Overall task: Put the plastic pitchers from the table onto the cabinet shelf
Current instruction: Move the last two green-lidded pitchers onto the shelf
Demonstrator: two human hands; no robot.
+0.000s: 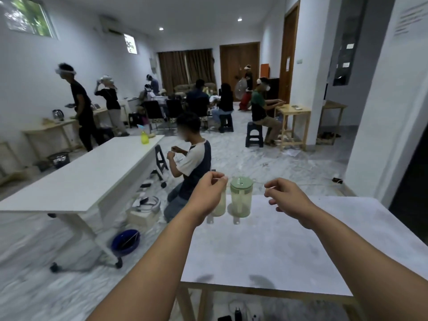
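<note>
Two translucent plastic pitchers stand side by side at the far left edge of the grey table (278,246). The right pitcher (240,200) has a pale green lid and is fully visible. My left hand (209,193) hovers in front of the left pitcher (220,205) and hides most of it; the fingers are curled loosely and I cannot see a grip on it. To the right of the green-lidded pitcher, my right hand (286,198) floats above the table with bent fingers and holds nothing. No cabinet shelf is in view.
A long white table (76,181) on wheels stands to the left. A person kneels on the floor (192,163) just beyond my table. A blue basin (126,242) and boxes lie on the floor. Several other people, stools and small wooden tables fill the room behind.
</note>
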